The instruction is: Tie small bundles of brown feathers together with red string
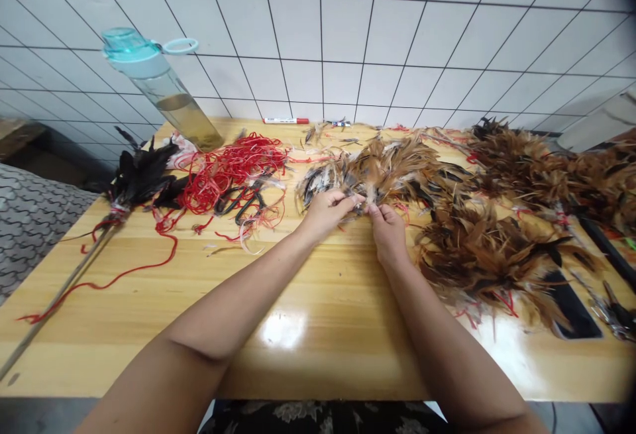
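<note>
Both hands meet at the near edge of a pile of brown and grey feathers (397,165) in the middle of the wooden table. My left hand (328,214) has thumb and forefinger pinched together over the pile's left part, at some small feathers. Close beside it, my right hand (388,227) pinches the pale base of a feather bunch between thumb and fingers. The fingertips are nearly touching, and exactly how many feathers each holds is too small to tell. To the left lies a tangle of red string (233,169), with black-handled scissors (243,203) partly under it.
A feather duster (142,172) with a long stick lies at the left. Behind it stands a water bottle (181,112). A red marker (285,120) is by the tiled wall. More feather bunches (497,248), a phone (571,305) and keys (616,311) are at the right.
</note>
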